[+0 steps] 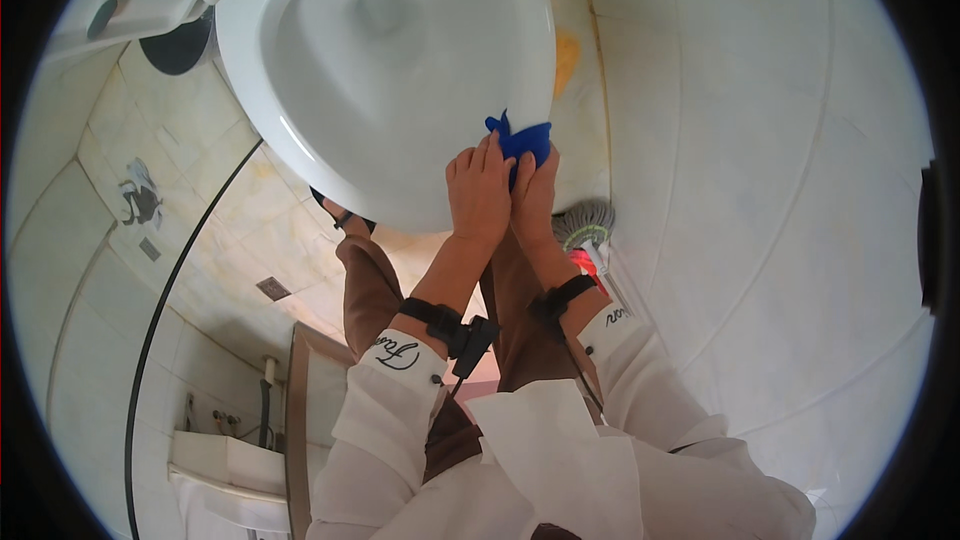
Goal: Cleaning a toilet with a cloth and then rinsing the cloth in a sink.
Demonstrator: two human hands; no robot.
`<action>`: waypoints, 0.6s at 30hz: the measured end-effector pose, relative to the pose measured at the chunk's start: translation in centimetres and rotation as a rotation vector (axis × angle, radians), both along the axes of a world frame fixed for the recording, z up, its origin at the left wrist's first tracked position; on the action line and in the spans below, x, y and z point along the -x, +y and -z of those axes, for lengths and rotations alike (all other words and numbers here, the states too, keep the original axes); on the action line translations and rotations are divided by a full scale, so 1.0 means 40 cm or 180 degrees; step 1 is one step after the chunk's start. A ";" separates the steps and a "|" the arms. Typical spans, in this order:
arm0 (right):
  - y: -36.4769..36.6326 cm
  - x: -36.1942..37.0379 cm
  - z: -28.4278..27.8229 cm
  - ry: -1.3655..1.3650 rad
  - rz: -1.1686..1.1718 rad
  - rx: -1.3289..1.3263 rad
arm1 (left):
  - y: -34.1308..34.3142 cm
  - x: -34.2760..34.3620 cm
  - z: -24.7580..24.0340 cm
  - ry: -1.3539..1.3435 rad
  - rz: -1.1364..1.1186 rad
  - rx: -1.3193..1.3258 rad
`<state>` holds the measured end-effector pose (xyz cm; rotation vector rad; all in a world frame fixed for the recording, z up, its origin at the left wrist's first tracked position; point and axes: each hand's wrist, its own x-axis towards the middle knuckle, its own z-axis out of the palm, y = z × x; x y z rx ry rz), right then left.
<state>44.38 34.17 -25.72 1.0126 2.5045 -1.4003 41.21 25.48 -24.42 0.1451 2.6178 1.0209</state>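
Observation:
Both hands meet at the near right part of a white toilet bowl's rim (pixel 252 50). Bunched between them is a blue cloth (pixel 530 143), with a small tip sticking up beside my left fingertips. My left hand (pixel 480 185) lies over the rim with its fingers bent together against the cloth's left side. From the right, my right hand (pixel 537 190) grips the cloth's lower part, thumb next to my left hand. The fingers under the cloth are hidden. A black strap circles each wrist, and the left one carries a small black device (pixel 474 338).
A grey mop head (pixel 583 225) stands against the wall right of the toilet. On the tiled floor are a drain cover (pixel 272 288) and a crumpled grey-white piece (pixel 141 192). A dark round object (pixel 178 48) sits left of the bowl, a white basin (pixel 225 465) lower left.

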 end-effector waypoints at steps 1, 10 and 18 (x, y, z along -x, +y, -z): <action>-0.013 -0.019 0.000 0.0068 0.0052 0.0069 | -0.016 -0.016 -0.005 0.0041 0.0112 0.0017; 0.029 0.044 -0.015 0.0184 -0.0425 -0.0406 | 0.009 -0.017 0.005 0.0271 -0.0213 0.0030; 0.133 0.375 -0.093 0.1559 -0.3407 -0.3047 | 0.111 0.144 0.033 0.0104 -0.1013 -0.0023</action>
